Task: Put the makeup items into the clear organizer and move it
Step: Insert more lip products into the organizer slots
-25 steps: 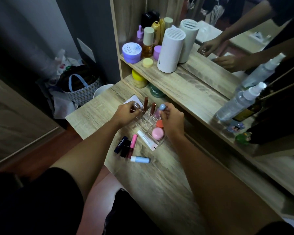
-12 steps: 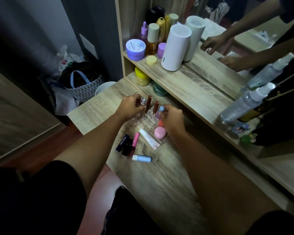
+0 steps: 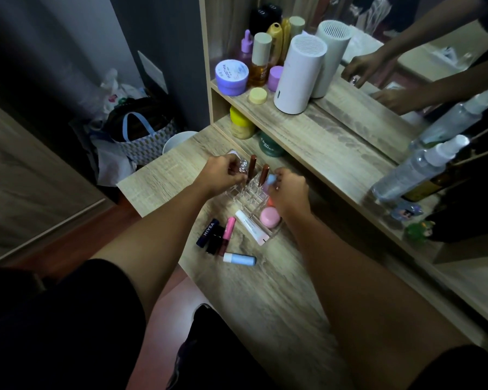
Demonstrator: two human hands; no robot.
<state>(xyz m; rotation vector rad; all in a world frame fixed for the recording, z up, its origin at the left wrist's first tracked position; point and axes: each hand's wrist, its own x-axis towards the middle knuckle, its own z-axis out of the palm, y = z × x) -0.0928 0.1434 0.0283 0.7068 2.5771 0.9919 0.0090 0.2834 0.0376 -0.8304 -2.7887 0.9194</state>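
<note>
The clear organizer (image 3: 255,192) stands on the wooden desk (image 3: 265,291). Two brown lip tubes (image 3: 252,164) stand upright in its back slots, and a pink jar (image 3: 269,217) and a white tube (image 3: 251,227) lie in its front tray. My left hand (image 3: 223,173) pinches a small clear-capped item (image 3: 46,165) at the organizer's back left corner. My right hand (image 3: 289,190) grips a light blue-tipped item (image 3: 271,180) over the slots. On the desk in front lie a dark Nivea stick (image 3: 207,232), a black tube, a pink lip gloss (image 3: 228,229) and a blue-and-white balm (image 3: 240,259).
A shelf (image 3: 307,119) above the desk carries jars, bottles and a white cylinder (image 3: 300,74). A mirror sits behind it. Spray bottles (image 3: 412,167) stand at the right. A patterned bag (image 3: 144,139) and a white bin sit on the floor to the left.
Both hands stay at the organizer with their items; the view shifted slightly, and my left hand lowered its clear-capped item nearer the back corner slot.
</note>
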